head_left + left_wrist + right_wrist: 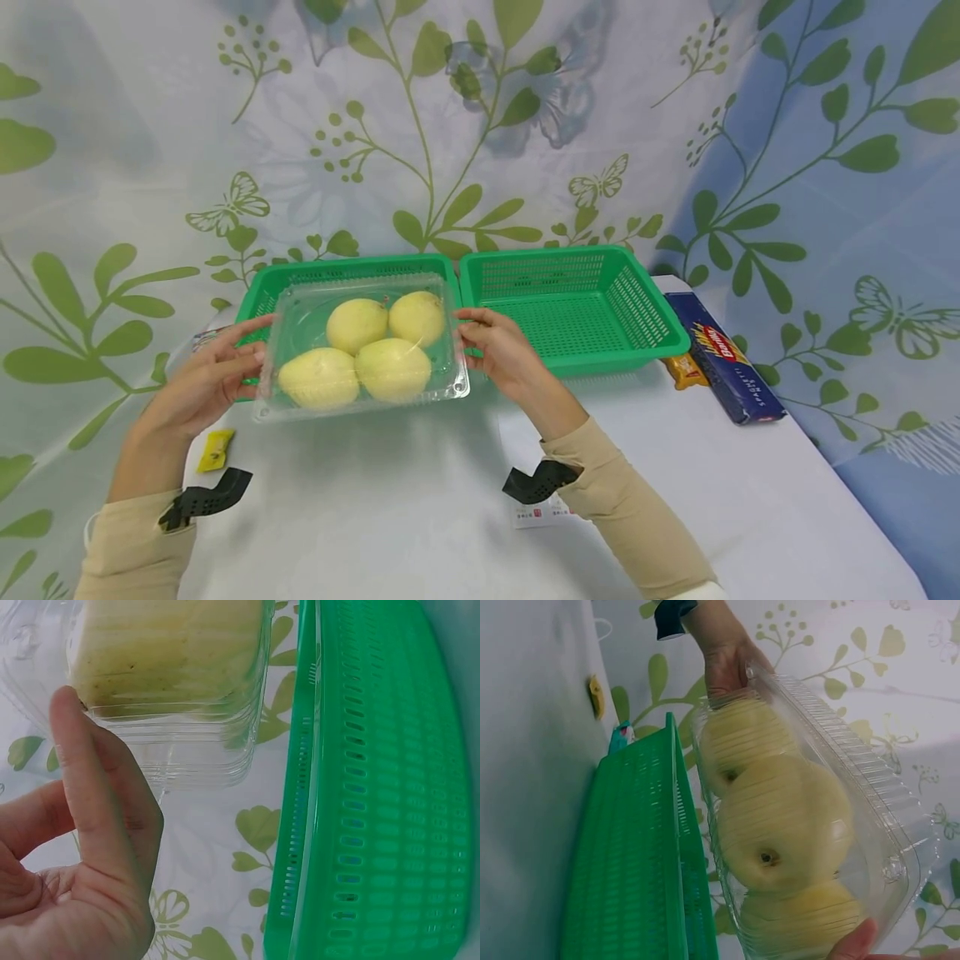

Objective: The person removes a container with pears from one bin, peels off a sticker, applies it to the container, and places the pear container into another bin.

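A clear plastic clamshell box (303, 312) holds several pale yellow pears (318, 377) and hangs tilted in the air, in front of and above the left green basket (258, 292). My left hand (198, 387) holds the box's left side between thumb and fingers; in the left wrist view one long finger (82, 772) lies against its corner. On the right side, my right hand (498, 350) grips the edge, and its fingertip (859, 937) shows on the plastic in the right wrist view. The box covers much of the left basket's inside.
Beside the left basket stands a second green basket (570, 362). Right of it lie a blue spaghetti box (723, 358) and an orange packet (686, 372). A small yellow packet (215, 450) is at left; printed white cards (528, 517) lie near the right forearm. Floral cloth hangs behind.
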### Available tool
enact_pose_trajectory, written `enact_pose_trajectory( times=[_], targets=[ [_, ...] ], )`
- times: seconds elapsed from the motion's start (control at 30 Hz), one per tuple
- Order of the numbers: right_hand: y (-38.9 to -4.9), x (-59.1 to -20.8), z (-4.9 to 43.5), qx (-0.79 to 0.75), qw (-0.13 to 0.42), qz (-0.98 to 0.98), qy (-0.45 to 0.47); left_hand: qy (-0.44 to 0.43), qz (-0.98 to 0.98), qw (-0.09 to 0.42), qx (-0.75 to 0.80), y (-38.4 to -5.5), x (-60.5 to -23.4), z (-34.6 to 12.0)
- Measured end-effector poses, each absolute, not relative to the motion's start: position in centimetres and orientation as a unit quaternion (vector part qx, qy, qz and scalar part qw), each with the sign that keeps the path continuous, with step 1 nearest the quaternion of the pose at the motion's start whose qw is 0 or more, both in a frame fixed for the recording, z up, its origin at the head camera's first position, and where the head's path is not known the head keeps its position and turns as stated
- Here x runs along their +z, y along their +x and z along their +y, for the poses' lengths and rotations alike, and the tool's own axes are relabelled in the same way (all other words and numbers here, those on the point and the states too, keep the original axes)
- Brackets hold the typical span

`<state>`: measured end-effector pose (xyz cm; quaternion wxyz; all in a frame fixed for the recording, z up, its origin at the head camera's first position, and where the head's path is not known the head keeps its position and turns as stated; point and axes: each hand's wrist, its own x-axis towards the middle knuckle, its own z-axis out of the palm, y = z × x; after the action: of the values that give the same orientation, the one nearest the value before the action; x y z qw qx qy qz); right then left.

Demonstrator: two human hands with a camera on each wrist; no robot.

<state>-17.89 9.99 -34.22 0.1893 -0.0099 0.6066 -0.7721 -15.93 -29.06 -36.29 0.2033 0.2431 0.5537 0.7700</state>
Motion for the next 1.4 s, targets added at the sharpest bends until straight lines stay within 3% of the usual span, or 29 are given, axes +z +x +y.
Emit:
enact_pose_trajectory(
  times=[0.67,1.4],
  targets=[
    [-16.8,-34.5,10.8,-0.767,0.186,0.614,-0.014,0.269,0.493,0.235,0.793,-15.2,-36.9,-28.4],
    [-14.9,-34.9,11.5,-0.749,0.194,0.633,-0.026,0.261,0.524,0.216,0.782,-13.2,-36.8,-28.1]
  ],
)
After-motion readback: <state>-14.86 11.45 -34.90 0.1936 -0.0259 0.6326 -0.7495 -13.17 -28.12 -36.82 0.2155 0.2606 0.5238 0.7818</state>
